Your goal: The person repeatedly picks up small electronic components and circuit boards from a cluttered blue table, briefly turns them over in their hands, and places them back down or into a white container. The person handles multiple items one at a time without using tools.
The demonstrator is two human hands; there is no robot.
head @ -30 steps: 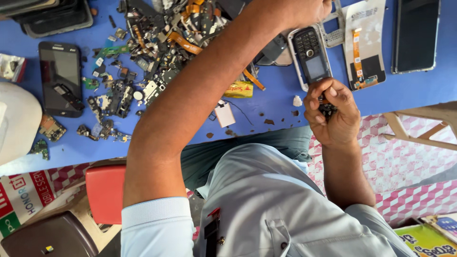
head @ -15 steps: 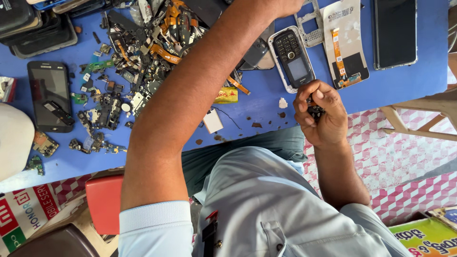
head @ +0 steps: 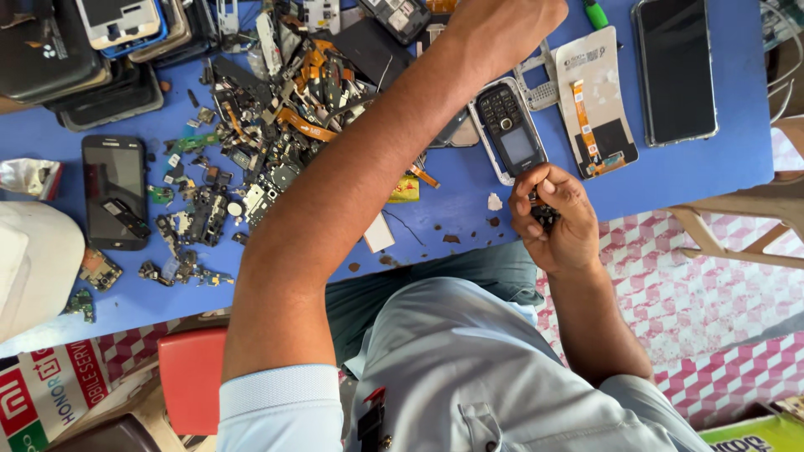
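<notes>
Head view: right hand [head: 557, 222] curled at the near edge of the blue surface [head: 469, 192], pinching a small dark part [head: 544, 216], possibly a phone component. Left hand [head: 502, 29] reaches toward the scrap-parts heap [head: 268, 125]; fingers out of frame, grip unclear. Keypad phone [head: 511, 130] just beyond the right hand.

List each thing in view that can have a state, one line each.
keypad phone: face up, screen dark
black smartphone: face up, screen dark
large smartphone: face up, screen dark
right hand: closed on small dark part
left hand: fingers cut off from view
</notes>
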